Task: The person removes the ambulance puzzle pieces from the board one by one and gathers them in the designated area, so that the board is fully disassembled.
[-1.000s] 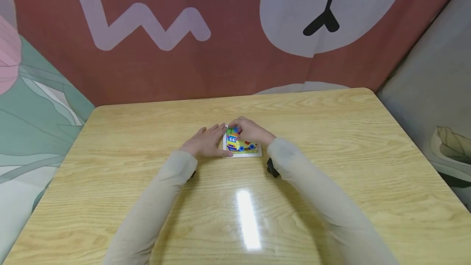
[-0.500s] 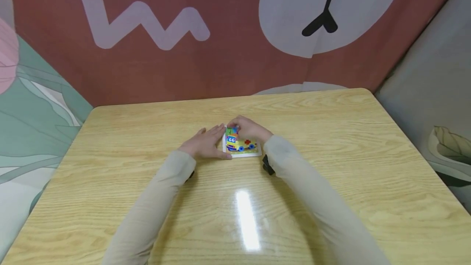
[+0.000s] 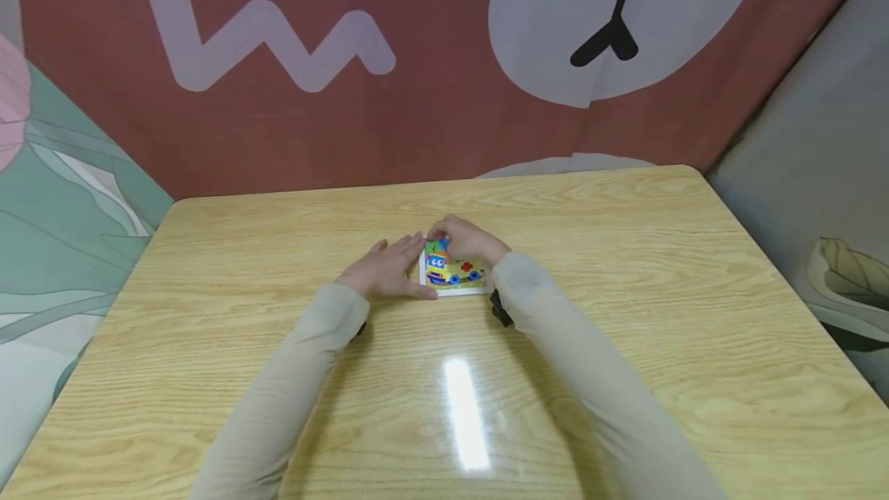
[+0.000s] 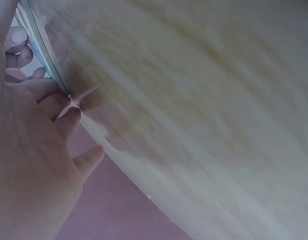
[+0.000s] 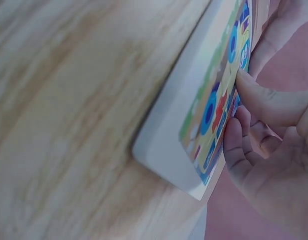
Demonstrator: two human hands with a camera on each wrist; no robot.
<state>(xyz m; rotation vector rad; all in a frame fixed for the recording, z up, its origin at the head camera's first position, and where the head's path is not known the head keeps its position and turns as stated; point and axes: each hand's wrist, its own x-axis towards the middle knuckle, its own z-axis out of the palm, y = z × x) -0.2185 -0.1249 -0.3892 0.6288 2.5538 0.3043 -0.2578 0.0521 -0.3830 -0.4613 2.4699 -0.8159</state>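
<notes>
A small white-bordered board (image 3: 464,292) with a colourful cartoon ambulance picture lies flat on the wooden table. My left hand (image 3: 389,267) rests along its left side, thumb at the near left corner and fingers stretched toward the far left corner. My right hand (image 3: 472,241) is over the upper part of the picture with bent fingers. In the right wrist view, the thumb and curled fingertips of the right hand (image 5: 278,135) touch the picture surface (image 5: 213,117). Whether a piece is between them is hidden. The left wrist view shows the left hand (image 4: 39,135) beside the board's edge.
The light wooden table (image 3: 278,253) extends around both hands, with a bright reflection nearer me. Behind it hangs a red printed cloth (image 3: 430,122). A black wrist device (image 3: 500,309) sits under the right sleeve.
My right hand has shifted slightly left and away from me, uncovering more of the red cross on the picture. The left hand and the board stay nearly in place.
</notes>
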